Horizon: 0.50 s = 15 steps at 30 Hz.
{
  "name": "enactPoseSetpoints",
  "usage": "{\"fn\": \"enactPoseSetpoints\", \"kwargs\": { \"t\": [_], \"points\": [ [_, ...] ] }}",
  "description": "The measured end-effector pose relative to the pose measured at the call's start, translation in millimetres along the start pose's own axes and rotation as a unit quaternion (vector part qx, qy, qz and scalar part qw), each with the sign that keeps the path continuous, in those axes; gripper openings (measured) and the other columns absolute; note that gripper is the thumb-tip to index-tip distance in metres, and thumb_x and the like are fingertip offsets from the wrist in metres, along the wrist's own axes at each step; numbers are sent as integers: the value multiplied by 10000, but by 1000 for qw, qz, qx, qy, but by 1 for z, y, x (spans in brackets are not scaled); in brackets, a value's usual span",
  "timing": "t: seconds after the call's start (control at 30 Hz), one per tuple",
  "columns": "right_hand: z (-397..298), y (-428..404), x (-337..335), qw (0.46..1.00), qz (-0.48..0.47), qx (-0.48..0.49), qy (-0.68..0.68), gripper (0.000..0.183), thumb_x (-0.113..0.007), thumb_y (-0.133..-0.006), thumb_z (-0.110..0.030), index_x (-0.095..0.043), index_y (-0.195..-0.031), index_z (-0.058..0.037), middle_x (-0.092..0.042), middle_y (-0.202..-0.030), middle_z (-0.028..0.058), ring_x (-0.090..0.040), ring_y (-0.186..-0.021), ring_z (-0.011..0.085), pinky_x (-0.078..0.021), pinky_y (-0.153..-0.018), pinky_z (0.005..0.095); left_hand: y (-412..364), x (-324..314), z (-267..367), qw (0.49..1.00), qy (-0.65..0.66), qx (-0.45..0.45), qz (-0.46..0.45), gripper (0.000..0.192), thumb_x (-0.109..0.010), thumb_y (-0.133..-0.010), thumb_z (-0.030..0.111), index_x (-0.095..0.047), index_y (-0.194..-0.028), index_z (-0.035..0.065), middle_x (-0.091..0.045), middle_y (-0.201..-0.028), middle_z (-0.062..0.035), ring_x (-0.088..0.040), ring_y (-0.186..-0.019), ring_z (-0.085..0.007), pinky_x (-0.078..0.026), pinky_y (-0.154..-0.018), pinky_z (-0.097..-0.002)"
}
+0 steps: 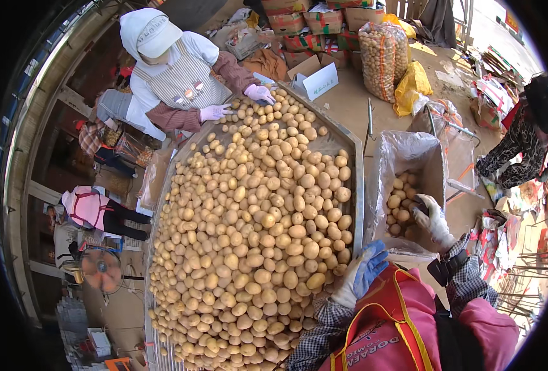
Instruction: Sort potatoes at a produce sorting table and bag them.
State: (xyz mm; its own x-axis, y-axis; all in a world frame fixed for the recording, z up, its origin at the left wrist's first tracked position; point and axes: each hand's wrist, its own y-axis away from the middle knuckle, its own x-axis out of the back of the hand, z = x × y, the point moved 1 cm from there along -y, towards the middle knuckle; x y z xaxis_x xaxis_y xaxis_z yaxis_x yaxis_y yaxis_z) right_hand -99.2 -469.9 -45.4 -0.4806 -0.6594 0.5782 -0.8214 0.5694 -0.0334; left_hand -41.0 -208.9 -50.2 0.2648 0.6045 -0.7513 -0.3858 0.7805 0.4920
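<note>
My left hand (364, 273), in a white glove with blue coating, is raised at the right rim of a metal sorting table (358, 185). Its fingers are extended and I see nothing in it. A large heap of potatoes (255, 222) covers much of the table. Beside the table stands a box lined with clear plastic (401, 141), with potatoes (397, 201) at its bottom. My right hand (434, 220), in a whitish glove with a dark palm, reaches into this box, just over the potatoes. Its thumb and fingers are apart, with no potato visibly gripped.
A co-worker's gloved hands (237, 104) touch potatoes at the table's far end. Beyond the rim are an open white carton (318, 81), filled mesh sacks (378, 60) and stacked cartons (325, 21). Metal bars (462, 188) stick out beside my box. A fan (101, 269) stands left of the table.
</note>
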Motion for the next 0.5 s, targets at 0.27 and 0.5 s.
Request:
{"fn": "enactPoseSetpoints", "kwargs": {
  "t": [0.27, 0.5],
  "points": [
    [-102, -93, -142, 938, -204, 140, 240, 462, -688, -811, -158, -565, -1250, -84, -568, -1278, 180, -545, -1217, 356, -435, -1022, 475, 101, 71, 14, 964, 60, -177, 191, 466, -412, -1043, 228, -356, -1467, 43, -444, -1463, -100, -459, -1332, -248, -396, -1114, -390],
    [-76, -157, -173, 898, -350, 119, 241, 544, -759, -719, -174, -576, -1220, -65, -684, -1068, 185, -666, -1023, 345, -539, -843, 415, 109, 63, 21, 944, 90, -223, 225, 437, -446, -1044, 223, -396, -1437, 38, -478, -1426, -97, -490, -1303, -228, -429, -1086, -366]
  ]
}}
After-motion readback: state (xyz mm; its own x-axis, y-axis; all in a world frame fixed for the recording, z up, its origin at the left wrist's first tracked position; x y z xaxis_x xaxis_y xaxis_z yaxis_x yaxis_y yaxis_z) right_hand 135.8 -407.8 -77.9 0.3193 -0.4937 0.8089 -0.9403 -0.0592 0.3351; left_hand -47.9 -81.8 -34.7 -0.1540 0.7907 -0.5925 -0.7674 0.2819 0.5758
